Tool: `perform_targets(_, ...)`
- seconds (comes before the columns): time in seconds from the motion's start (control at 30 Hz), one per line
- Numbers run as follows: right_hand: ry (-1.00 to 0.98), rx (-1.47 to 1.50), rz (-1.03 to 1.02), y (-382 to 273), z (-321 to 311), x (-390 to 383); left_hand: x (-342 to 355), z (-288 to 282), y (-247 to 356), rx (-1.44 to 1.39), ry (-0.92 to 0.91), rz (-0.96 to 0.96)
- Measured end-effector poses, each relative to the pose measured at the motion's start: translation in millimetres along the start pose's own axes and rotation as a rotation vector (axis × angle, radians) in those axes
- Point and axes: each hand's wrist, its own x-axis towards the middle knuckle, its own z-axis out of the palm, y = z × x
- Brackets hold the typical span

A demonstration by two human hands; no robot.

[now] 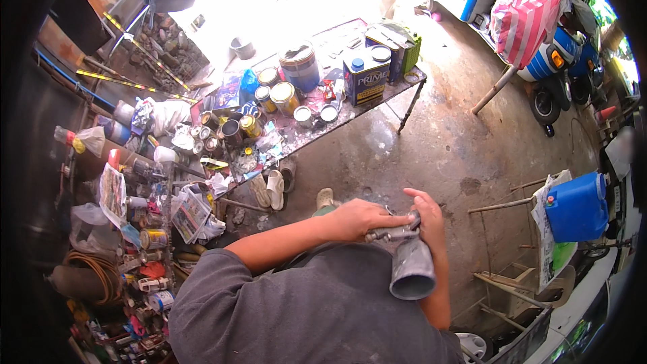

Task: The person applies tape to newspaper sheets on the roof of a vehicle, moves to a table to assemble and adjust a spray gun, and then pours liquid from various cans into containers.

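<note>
I am partway through handling a grey metal spray gun point(397, 233), as far as I can judge: its cup point(413, 268) looks joined to the body, so that much seems done, while both of my hands are busy at its upper parts, so the adjusting or checking there looks unfinished. No spray shows, and nothing is passing from the tins to the gun; whether the cup holds any paint I cannot tell (its round end faces back toward me, dim inside the rim). The gun is just in front of my chest, well apart from the table point(346, 116), where a large tin point(298, 71) and a blue rectangular can point(368, 79) stand. My left forearm crosses my body from the left, nearly level, elbow out, and my left hand point(367, 219) lies over the gun's body, palm down, fingers closed on the metal, one finger reaching across toward my right hand. My right forearm comes up almost straight from the lower edge, and my right hand point(432, 217) grasps the far side of the gun, above the tilted cup, one finger extended up and to the left, off the metal; its other fingers are mostly hidden.
</note>
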Motion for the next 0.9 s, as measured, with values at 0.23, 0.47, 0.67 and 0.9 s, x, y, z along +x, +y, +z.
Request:
perform_targets(0.23, -0.024, 0.0, -0.041, 27.5, -23.1, 3.9, 3.7, 16.7, -11.4, -0.296, 0.074, -0.096)
perform_targets(0.47, -0.034, -0.258, -0.619, -2.5, -2.6, -8.1, -29.1, 40.4, -55.1, -1.036, 0.25, -0.318)
perform_targets(0.67, 0.111, -0.506, -0.94, -24.1, 10.9, -21.7, -17.8, -8.1, -22.3, -1.738, 0.109, -0.355)
perform_targets(0.9, 0.23, -0.289, -0.91, -26.7, 24.6, -20.9, -19.1, -3.2, -24.3, -1.62, 0.096, -0.394)
